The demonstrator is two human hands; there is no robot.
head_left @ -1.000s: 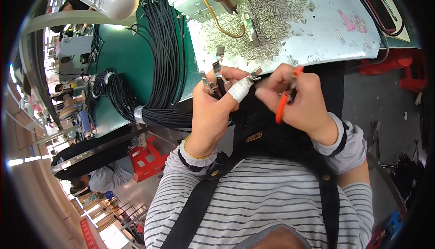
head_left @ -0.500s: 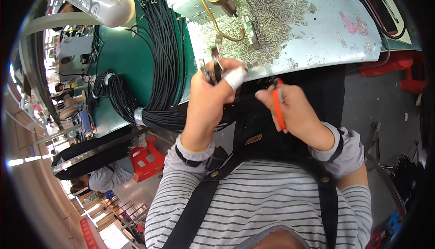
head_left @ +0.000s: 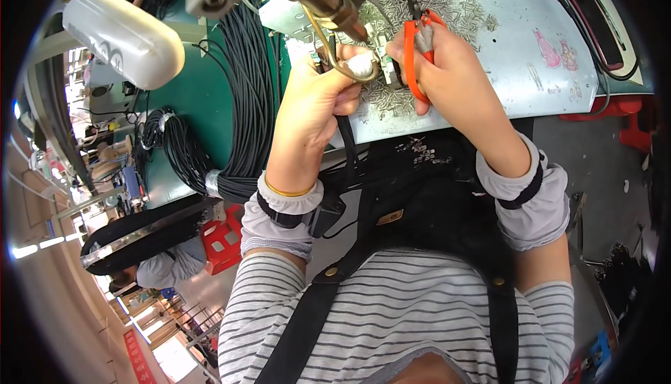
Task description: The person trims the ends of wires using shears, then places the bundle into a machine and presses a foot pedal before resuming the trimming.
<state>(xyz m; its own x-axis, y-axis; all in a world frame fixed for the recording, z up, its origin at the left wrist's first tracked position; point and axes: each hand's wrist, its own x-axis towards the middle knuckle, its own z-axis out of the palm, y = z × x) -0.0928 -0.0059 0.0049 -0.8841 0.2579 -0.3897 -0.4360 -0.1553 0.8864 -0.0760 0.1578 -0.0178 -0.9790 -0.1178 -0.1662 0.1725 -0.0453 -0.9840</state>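
Cable ends held at bench edge

Bundle of thin black cables (head_left: 244, 97) lies left on green mat. Left hand (head_left: 318, 108) clasps black cable ends (head_left: 344, 139) beside right hand (head_left: 447, 69), which grips orange-handled pliers (head_left: 414, 48) over scattered metal bits (head_left: 391, 101).

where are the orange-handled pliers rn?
Head view, upper centre-right: the orange-handled pliers are gripped in the right hand, raised over the pale worktop littered with small metal bits, just right of the left hand holding a black cable.
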